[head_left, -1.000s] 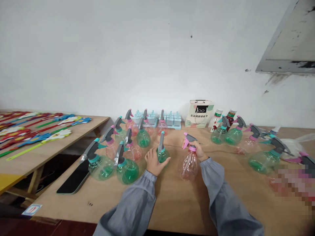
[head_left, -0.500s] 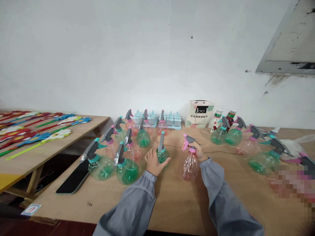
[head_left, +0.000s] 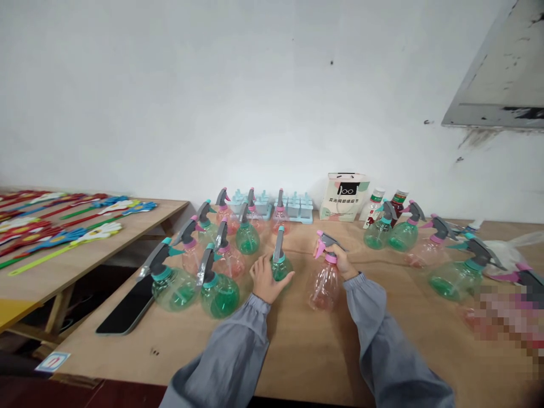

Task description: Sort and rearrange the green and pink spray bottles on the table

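Note:
My left hand [head_left: 267,279] is cupped around the near side of a small green spray bottle [head_left: 281,266], its thumb stretched out to the right. That bottle has a grey head and teal collar, and the hand hides part of its body. My right hand [head_left: 343,262] is closed around the grey-and-pink head of a clear pink spray bottle [head_left: 323,288], whose nozzle points left. On the left side, close to my left hand, stand several more green and pink spray bottles [head_left: 220,296].
More spray bottles [head_left: 455,279] stand at the right. A black phone [head_left: 125,309] lies front left. Light-blue moulds [head_left: 300,208], a paper bag [head_left: 343,198] and two labelled bottles [head_left: 374,207] are near the wall. Colourful hand-shaped sticks [head_left: 80,241] cover the left table.
The pink spray bottle in my right hand has shifted slightly left and up. My left hand and the green bottle stay where they were.

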{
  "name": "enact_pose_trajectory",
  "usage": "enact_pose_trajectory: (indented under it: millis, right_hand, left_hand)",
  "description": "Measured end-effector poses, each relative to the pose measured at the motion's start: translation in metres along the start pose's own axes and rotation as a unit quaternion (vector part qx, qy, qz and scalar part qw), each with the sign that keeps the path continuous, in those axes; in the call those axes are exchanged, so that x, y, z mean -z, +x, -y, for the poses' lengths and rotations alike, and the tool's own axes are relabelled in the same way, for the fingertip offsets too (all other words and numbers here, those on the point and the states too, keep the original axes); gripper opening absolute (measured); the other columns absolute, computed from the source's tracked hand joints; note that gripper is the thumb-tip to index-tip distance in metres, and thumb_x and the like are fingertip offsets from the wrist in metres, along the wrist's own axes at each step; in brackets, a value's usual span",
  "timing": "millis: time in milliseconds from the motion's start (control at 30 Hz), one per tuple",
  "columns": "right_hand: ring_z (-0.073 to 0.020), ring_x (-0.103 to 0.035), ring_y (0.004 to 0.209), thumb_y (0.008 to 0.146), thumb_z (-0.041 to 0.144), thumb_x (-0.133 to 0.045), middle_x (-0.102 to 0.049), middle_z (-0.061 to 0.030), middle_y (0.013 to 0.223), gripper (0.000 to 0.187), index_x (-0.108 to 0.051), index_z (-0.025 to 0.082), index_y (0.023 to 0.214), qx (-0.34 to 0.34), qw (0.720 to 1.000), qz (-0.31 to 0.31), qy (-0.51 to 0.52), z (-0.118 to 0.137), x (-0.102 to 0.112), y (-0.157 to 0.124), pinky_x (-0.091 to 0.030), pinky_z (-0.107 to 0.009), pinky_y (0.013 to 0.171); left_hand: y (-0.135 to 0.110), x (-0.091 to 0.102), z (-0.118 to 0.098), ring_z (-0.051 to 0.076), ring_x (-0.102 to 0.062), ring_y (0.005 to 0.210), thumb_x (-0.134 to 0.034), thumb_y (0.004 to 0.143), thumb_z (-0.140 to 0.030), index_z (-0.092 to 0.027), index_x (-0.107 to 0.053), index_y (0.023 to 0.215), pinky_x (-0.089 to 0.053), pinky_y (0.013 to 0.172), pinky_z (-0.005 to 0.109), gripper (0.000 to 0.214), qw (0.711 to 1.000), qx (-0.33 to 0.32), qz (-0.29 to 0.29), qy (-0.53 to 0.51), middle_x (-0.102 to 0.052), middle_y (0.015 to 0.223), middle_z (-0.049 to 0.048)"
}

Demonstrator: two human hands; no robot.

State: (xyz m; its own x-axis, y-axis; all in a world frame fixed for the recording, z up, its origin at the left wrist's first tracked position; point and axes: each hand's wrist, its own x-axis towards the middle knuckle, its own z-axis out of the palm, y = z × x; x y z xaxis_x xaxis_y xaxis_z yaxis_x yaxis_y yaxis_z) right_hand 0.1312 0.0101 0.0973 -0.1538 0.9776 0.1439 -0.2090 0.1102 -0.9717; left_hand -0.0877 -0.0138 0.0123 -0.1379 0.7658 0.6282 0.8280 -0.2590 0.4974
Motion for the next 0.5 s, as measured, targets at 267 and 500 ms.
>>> enact_pose_trajectory:
  millis: [267, 500]
  right_hand:
    - [-0.0111, -0.051, 0.055, 0.058, 0.037, -0.062, -0.067, -0.0017, 0.075, 0.020, -0.063, 0.021, 0.070, -0.016, 0.999, -0.036, 0.001, 0.0032, -0.0018, 0.0005, -0.044, -0.019, 0.041]
    - [-0.0125, -0.048, 0.053, 0.059, 0.038, -0.061, -0.057, -0.0003, 0.060, 0.017, -0.061, 0.022, 0.064, 0.015, 0.999, -0.014, -0.025, -0.0024, 0.0072, 0.0014, -0.044, -0.024, 0.050]
  left_hand:
    - [0.0002, 0.0018, -0.0020, 0.032, -0.057, 0.110, -0.074, 0.067, -0.053, -0.020, -0.051, 0.121, -0.040, 0.095, 0.047, 0.068, 1.000, 0.007, 0.007, -0.008, -0.060, 0.117, 0.0130]
    - [0.0009, 0.0038, -0.0021, 0.031, -0.057, 0.109, -0.074, 0.067, -0.054, -0.018, -0.051, 0.121, -0.040, 0.095, 0.046, 0.069, 1.000, 0.009, 0.016, -0.011, -0.060, 0.116, 0.0133]
